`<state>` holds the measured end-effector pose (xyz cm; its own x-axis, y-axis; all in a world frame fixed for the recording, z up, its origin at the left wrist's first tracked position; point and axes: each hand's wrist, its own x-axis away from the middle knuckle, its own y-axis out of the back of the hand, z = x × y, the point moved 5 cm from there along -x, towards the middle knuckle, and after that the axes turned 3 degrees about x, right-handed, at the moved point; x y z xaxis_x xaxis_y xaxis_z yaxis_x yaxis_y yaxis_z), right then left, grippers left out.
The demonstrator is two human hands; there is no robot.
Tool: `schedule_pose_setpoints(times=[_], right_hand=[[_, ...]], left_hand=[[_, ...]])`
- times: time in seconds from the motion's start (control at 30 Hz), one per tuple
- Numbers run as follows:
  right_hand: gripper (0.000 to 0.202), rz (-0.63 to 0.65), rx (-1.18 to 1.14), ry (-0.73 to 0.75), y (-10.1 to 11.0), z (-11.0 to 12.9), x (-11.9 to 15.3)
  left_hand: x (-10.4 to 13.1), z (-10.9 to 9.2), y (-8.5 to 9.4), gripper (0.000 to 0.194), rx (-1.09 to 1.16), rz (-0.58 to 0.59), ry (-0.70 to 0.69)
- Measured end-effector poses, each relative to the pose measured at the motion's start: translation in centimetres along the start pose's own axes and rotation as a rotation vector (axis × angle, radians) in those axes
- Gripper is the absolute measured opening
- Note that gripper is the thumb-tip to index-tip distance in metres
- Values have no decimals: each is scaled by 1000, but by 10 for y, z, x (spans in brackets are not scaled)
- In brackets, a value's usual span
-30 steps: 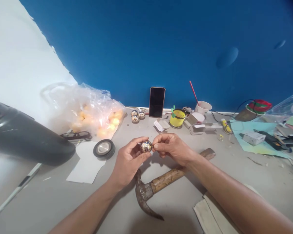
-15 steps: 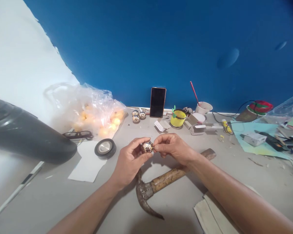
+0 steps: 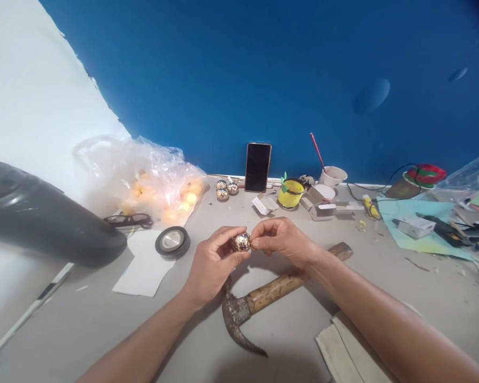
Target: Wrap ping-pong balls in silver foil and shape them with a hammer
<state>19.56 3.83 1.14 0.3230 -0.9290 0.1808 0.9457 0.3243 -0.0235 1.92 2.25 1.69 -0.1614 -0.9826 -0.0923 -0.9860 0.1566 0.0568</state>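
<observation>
Shiny ball (image 3: 241,242) — in left hand (image 3: 211,260), right hand (image 3: 283,242) touching.

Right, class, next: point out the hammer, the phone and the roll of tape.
Hammer (image 3: 271,293): head view, on its wooden handle.
Phone (image 3: 257,167): head view, on its dark screen.
Roll of tape (image 3: 182,246): head view, on its black outer ring.

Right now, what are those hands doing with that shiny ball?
The left hand holds the shiny ball between thumb and fingers, while the right hand pinches at its side. A claw hammer lies on the table beneath the hands. Behind them, three more shiny balls sit together, left of an upright phone.
</observation>
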Motion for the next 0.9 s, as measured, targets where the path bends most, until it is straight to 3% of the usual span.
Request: schedule_pose_setpoints(times=[0.13,0.37,0.53,0.67,0.77,0.9], right_hand=[[21,-8,48,-1,-1,3,1],[18,-96,173,81,-6,7,5],[22,-53,208,124,-7,13,8],[33,26,42,145,-1,18,8],[40,-26,-52,194,9,20,5],[38,-106,105,148,18,11,-2]], left_hand=[[1,1,-1,34,-62,11,-44],[8,-3,0,32,-78,-81,-101],[8,2,-1,39,42,-40,49],[6,8,-5,49,186,34,198],[6,10,-8,52,343,69,269],[3,13,-10,42,524,87,341]])
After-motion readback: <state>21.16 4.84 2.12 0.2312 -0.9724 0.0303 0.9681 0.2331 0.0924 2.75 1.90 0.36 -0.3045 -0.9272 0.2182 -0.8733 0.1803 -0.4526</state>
